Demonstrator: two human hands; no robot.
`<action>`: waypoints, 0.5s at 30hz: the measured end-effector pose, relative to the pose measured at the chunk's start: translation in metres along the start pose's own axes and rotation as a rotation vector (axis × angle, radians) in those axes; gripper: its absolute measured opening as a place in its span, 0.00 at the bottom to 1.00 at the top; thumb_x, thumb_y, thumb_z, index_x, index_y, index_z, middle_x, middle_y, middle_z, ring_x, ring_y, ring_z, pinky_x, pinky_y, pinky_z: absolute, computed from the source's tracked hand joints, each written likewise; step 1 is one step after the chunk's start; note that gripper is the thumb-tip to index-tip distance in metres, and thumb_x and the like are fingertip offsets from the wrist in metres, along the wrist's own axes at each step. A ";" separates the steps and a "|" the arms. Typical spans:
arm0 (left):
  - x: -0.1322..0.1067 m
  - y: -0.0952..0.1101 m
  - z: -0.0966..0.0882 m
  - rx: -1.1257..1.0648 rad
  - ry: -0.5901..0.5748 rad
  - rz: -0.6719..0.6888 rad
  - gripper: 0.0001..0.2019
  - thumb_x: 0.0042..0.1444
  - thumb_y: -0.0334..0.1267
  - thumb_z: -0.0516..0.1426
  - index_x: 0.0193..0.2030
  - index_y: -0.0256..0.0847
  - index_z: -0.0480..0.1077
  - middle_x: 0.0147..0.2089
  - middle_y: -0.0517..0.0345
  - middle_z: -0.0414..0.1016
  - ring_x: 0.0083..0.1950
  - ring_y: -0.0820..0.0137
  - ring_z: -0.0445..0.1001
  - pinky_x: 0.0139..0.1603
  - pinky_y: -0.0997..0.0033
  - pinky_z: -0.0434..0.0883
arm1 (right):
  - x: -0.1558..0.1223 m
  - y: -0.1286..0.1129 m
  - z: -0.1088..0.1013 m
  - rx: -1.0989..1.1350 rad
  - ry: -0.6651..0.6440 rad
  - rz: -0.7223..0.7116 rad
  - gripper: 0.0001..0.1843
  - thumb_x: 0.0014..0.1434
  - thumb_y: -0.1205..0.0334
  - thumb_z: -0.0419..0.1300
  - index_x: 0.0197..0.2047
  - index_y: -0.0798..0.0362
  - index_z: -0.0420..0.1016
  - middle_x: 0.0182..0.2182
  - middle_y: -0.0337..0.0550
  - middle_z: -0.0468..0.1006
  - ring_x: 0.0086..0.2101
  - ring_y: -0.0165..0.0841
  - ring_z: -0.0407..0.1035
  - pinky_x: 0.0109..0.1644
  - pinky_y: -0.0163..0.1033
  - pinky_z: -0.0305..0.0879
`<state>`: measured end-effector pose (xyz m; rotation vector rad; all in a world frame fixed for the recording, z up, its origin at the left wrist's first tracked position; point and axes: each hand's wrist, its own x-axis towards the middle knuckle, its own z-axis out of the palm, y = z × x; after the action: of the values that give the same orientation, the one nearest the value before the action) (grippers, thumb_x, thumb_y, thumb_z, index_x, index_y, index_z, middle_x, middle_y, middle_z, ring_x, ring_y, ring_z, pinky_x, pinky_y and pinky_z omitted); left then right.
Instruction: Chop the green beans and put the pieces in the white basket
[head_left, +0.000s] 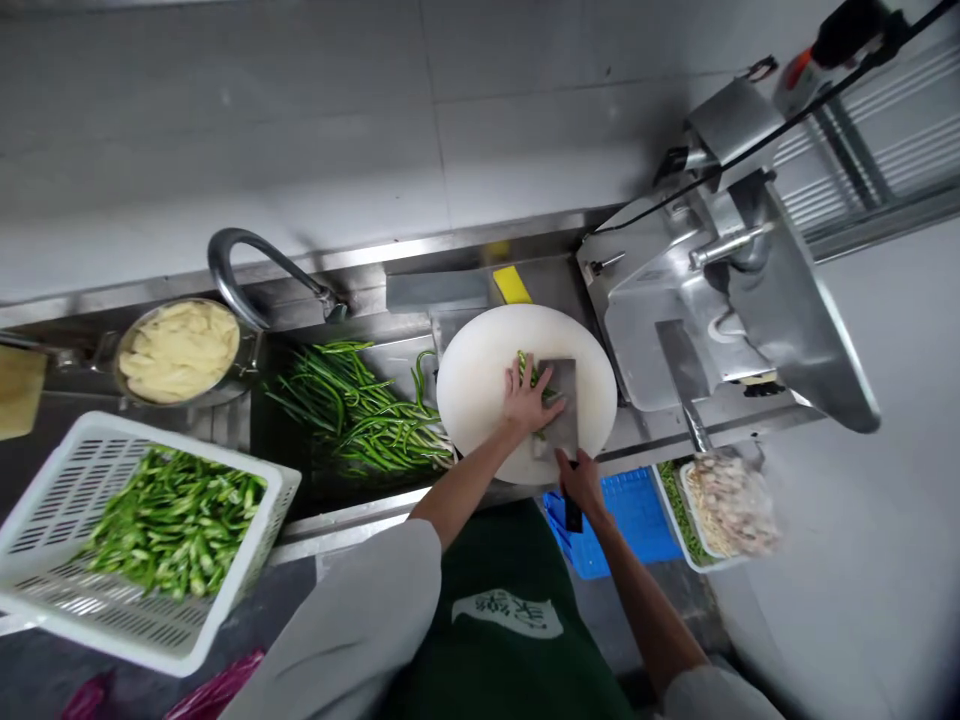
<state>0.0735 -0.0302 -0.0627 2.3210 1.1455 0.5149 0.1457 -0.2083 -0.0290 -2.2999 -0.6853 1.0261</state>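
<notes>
A round white cutting board (pixel 480 380) lies on the steel counter in front of me. My left hand (pixel 527 400) presses down on a small bunch of green peppers (pixel 529 369) on the board, fingers curled over them. My right hand (pixel 579 484) grips the black handle of a cleaver (pixel 562 415), whose wide blade rests against the peppers right beside my left fingers.
Long green peppers (pixel 352 410) are heaped in the sink left of the board. A white basket (pixel 52 520) of cut green pieces sits at the near left, a metal bowl (pixel 180 350) of pale food behind it. A meat slicer (pixel 720 290) stands right; blue crate (pixel 637 510) below.
</notes>
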 end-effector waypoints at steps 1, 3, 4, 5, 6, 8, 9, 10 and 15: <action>-0.002 0.004 0.003 -0.015 0.026 -0.030 0.38 0.62 0.59 0.58 0.74 0.45 0.61 0.81 0.45 0.42 0.80 0.40 0.37 0.77 0.33 0.43 | 0.004 -0.009 0.006 -0.013 -0.019 -0.032 0.22 0.60 0.38 0.56 0.29 0.47 0.64 0.13 0.38 0.70 0.16 0.34 0.67 0.23 0.36 0.61; -0.006 0.006 0.004 -0.045 0.076 -0.076 0.37 0.63 0.56 0.57 0.74 0.41 0.61 0.81 0.42 0.42 0.80 0.41 0.38 0.77 0.36 0.46 | 0.007 -0.024 0.018 -0.017 -0.052 -0.070 0.21 0.60 0.39 0.55 0.30 0.48 0.65 0.13 0.38 0.70 0.16 0.34 0.67 0.23 0.36 0.61; -0.009 0.004 0.001 -0.057 0.099 -0.094 0.36 0.64 0.55 0.57 0.74 0.39 0.61 0.80 0.42 0.43 0.81 0.43 0.38 0.77 0.37 0.48 | 0.008 -0.029 0.024 -0.016 -0.071 -0.081 0.21 0.61 0.39 0.54 0.32 0.49 0.67 0.14 0.39 0.71 0.16 0.35 0.67 0.23 0.37 0.60; -0.012 -0.001 -0.005 -0.066 0.123 -0.111 0.35 0.65 0.54 0.56 0.73 0.38 0.61 0.80 0.41 0.44 0.81 0.44 0.38 0.77 0.39 0.49 | 0.008 -0.035 0.031 -0.019 -0.095 -0.092 0.22 0.61 0.39 0.54 0.33 0.50 0.69 0.15 0.39 0.72 0.16 0.35 0.67 0.23 0.37 0.60; -0.016 -0.008 -0.015 -0.071 0.151 -0.130 0.34 0.66 0.53 0.55 0.73 0.37 0.62 0.80 0.41 0.44 0.81 0.46 0.38 0.77 0.40 0.50 | 0.007 -0.040 0.038 -0.027 -0.121 -0.115 0.22 0.61 0.39 0.54 0.35 0.51 0.70 0.16 0.40 0.73 0.17 0.35 0.68 0.23 0.37 0.60; -0.029 -0.028 -0.045 -0.065 0.227 -0.182 0.31 0.69 0.52 0.52 0.73 0.36 0.61 0.80 0.42 0.45 0.81 0.49 0.38 0.78 0.44 0.50 | 0.002 -0.054 0.057 -0.046 -0.181 -0.214 0.23 0.62 0.40 0.54 0.37 0.52 0.73 0.20 0.44 0.77 0.21 0.37 0.71 0.26 0.38 0.63; -0.038 -0.041 -0.066 -0.053 0.276 -0.216 0.30 0.70 0.51 0.50 0.73 0.37 0.61 0.80 0.43 0.44 0.81 0.51 0.37 0.78 0.45 0.49 | -0.003 -0.064 0.069 -0.051 -0.217 -0.289 0.22 0.62 0.41 0.54 0.38 0.53 0.75 0.24 0.47 0.80 0.24 0.38 0.74 0.28 0.38 0.65; -0.051 -0.055 -0.090 -0.036 0.331 -0.254 0.29 0.71 0.50 0.49 0.74 0.39 0.60 0.81 0.45 0.43 0.81 0.53 0.37 0.79 0.46 0.48 | -0.011 -0.077 0.083 -0.054 -0.258 -0.372 0.21 0.63 0.43 0.54 0.39 0.53 0.75 0.27 0.49 0.82 0.28 0.39 0.75 0.31 0.38 0.66; -0.157 -0.138 -0.223 0.113 0.658 -0.514 0.28 0.73 0.50 0.45 0.74 0.42 0.60 0.81 0.49 0.44 0.81 0.55 0.39 0.80 0.47 0.44 | -0.086 -0.172 0.180 -0.157 -0.579 -0.718 0.14 0.65 0.51 0.57 0.37 0.51 0.76 0.33 0.49 0.82 0.36 0.38 0.76 0.39 0.36 0.66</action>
<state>-0.2214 -0.0256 0.0188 1.8574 2.0360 1.0666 -0.0845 -0.0905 0.0221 -1.6098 -1.7118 1.2802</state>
